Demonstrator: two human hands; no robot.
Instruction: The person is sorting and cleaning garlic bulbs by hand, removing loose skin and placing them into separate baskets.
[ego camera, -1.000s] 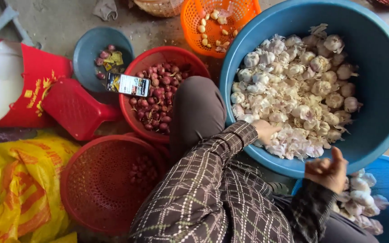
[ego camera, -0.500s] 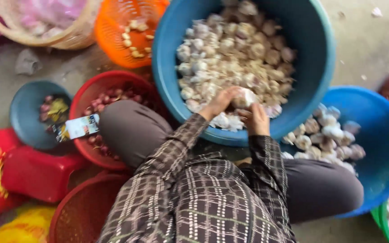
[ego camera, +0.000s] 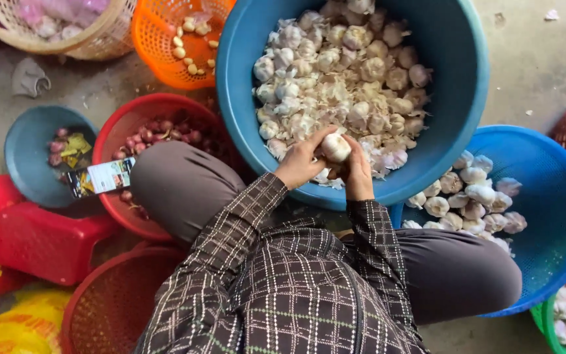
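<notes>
The fingers (ego camera: 317, 141) of the left hand (ego camera: 299, 164) curl over a white garlic bulb (ego camera: 335, 147) from its left, thumb and forefinger pinching it near the top. The fingers of the right hand (ego camera: 359, 174) press against the same bulb from its right and underneath, so the bulb sits pinched between the two hands, touching both. It is roundish, with no clear long axis to make out from above; whether root or stem end points up cannot be told. Neither hand is nearer than the other: each is in contact, the left higher on the bulb, the right lower and closer to the body.

The bulb is held just above the near rim of a large blue basin (ego camera: 453, 78), over the near edge of the heap of garlic bulbs and loose papery skins (ego camera: 342, 78) inside it. To the right, touching that basin's near right side, a blue perforated basket (ego camera: 558, 216) holds more bulbs gathered along its left wall. To the left, beside the person's left knee (ego camera: 171, 183), a red bowl (ego camera: 116, 137) holds small reddish shallots, and a small blue bowl (ego camera: 24, 147) lies beyond it. An orange basket (ego camera: 155, 46) stands on the floor at the far left of the basin.
</notes>
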